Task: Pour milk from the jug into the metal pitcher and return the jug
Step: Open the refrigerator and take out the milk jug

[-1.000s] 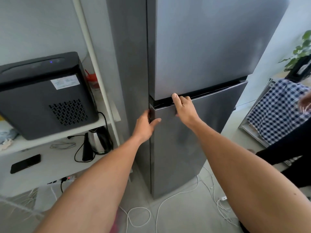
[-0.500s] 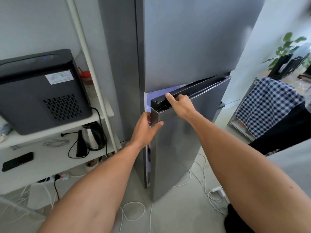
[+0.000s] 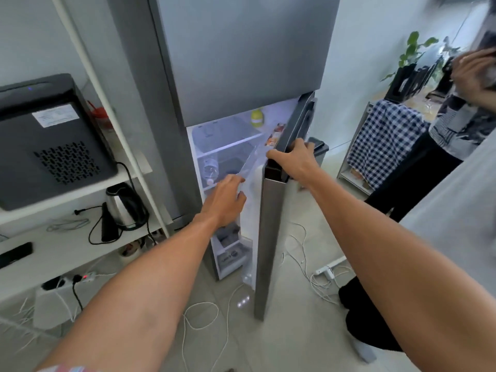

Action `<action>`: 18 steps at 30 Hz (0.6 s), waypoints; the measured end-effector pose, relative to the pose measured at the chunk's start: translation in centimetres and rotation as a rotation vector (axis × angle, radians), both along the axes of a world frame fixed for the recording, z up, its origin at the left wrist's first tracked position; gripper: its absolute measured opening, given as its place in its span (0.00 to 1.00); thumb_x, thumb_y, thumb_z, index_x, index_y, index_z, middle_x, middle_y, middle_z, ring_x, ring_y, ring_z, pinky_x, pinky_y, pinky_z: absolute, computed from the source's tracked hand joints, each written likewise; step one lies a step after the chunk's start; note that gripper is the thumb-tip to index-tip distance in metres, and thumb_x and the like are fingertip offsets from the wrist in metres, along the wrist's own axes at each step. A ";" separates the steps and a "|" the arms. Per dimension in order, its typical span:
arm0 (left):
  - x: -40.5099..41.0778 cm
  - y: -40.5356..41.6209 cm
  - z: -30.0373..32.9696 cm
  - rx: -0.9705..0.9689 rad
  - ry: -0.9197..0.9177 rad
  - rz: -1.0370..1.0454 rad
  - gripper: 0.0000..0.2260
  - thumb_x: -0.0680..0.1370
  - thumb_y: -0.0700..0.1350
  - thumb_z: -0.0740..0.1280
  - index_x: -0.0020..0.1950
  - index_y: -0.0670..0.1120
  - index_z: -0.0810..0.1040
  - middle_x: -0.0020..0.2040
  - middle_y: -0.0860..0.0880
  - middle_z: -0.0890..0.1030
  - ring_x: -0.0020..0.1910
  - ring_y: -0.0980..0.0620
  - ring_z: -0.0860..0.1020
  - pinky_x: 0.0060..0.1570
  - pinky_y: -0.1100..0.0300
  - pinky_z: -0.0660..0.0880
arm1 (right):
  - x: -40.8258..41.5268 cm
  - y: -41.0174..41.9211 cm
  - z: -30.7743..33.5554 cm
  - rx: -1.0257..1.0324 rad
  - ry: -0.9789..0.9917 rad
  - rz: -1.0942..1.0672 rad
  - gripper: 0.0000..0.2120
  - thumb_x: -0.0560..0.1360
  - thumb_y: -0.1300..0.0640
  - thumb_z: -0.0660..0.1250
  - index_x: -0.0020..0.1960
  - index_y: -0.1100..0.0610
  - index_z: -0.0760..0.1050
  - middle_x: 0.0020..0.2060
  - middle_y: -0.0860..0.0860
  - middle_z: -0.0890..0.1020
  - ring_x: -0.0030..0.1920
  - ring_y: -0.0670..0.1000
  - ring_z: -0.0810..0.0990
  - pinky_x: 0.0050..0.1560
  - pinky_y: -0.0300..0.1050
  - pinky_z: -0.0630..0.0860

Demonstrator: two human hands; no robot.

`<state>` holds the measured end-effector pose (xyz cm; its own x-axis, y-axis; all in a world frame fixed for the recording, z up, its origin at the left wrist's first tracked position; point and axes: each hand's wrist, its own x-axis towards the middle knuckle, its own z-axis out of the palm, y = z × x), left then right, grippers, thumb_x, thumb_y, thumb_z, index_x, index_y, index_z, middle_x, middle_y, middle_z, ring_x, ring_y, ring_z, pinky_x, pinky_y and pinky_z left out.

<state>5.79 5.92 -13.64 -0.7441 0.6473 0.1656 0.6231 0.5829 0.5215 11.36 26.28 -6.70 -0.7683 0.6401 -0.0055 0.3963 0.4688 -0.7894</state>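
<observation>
Gripping the top edge of the lower fridge door (image 3: pixel 271 237), the right hand (image 3: pixel 295 162) is seen from the head view with its fingers (image 3: pixel 276 154) curled shut over the edge. The door stands wide open. The left hand (image 3: pixel 224 201) is held in the opening, fingers loosely spread, holding nothing, just in front of the lit shelves (image 3: pixel 228 146). A clear bottle (image 3: pixel 210 169) lies on a shelf; a yellow-green item (image 3: pixel 257 118) sits higher up. The jug and the metal pitcher cannot be made out. To the left, a kettle (image 3: pixel 120 206) rests on a white shelf (image 3: pixel 67 245) below a black appliance (image 3: pixel 51 140). White cables (image 3: pixel 201 315) are strewn over the floor.
</observation>
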 end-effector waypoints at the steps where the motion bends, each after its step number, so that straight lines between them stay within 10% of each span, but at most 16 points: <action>1: 0.5 0.7 0.1 -0.003 -0.001 -0.027 0.19 0.85 0.42 0.61 0.76 0.46 0.71 0.73 0.48 0.72 0.68 0.44 0.74 0.67 0.47 0.73 | 1.1 0.8 0.1 -0.016 -0.005 0.005 0.35 0.69 0.36 0.71 0.67 0.56 0.70 0.68 0.55 0.69 0.62 0.58 0.77 0.63 0.58 0.78; 9: 2.5 7.5 -0.3 -0.231 0.052 -0.259 0.22 0.87 0.44 0.58 0.80 0.41 0.67 0.82 0.45 0.62 0.81 0.45 0.60 0.77 0.55 0.55 | 9.9 6.4 1.4 -0.024 -0.013 0.002 0.16 0.78 0.48 0.68 0.48 0.63 0.77 0.40 0.55 0.78 0.40 0.53 0.78 0.39 0.45 0.72; 18: 4.8 14.7 -0.8 -0.251 0.100 -0.557 0.18 0.87 0.47 0.58 0.77 0.48 0.74 0.80 0.47 0.68 0.79 0.46 0.64 0.76 0.51 0.61 | 15.7 11.2 1.4 0.212 -0.070 -0.213 0.13 0.82 0.49 0.59 0.43 0.56 0.71 0.36 0.51 0.76 0.34 0.52 0.72 0.35 0.45 0.67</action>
<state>10.56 20.63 -14.46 -0.2715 0.9624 0.0088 0.9080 0.2531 0.3340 27.06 37.43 -5.32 -0.6192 0.7792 0.0970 0.5531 0.5205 -0.6506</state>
